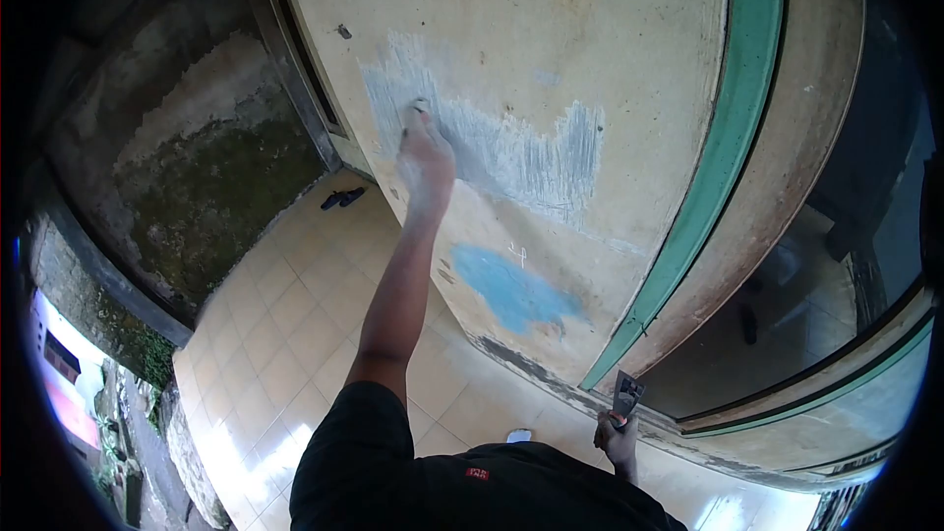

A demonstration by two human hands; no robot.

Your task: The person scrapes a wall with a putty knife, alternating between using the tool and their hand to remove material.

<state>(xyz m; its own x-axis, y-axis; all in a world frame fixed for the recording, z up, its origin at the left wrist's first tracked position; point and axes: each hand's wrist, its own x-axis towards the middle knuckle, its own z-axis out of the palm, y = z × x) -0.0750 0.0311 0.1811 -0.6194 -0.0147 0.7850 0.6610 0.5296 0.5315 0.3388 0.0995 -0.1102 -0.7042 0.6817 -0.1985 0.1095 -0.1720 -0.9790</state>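
My left hand [427,155] reaches up to the cream wall [629,49]. Its fingers are closed and pressed near the surface, and a small dark-and-pale bit shows at the fingertips [420,106], too blurred to name. Around it spreads a scraped grey-white patch [560,162] with many vertical scratch lines. Low at my right side, my right hand [618,440] is closed around the handle of a putty knife [627,394]; the broad metal blade points up, apart from the wall patch. Beneath the scraped area is a blue patch [511,285] with a ragged edge.
A green-painted strip [728,157] borders the wall on the right, beside a large glass pane [787,305]. Dark sandals [342,199] lie on the tiled floor [285,305] at the wall's far end. A mossy wall [216,187] stands on the left.
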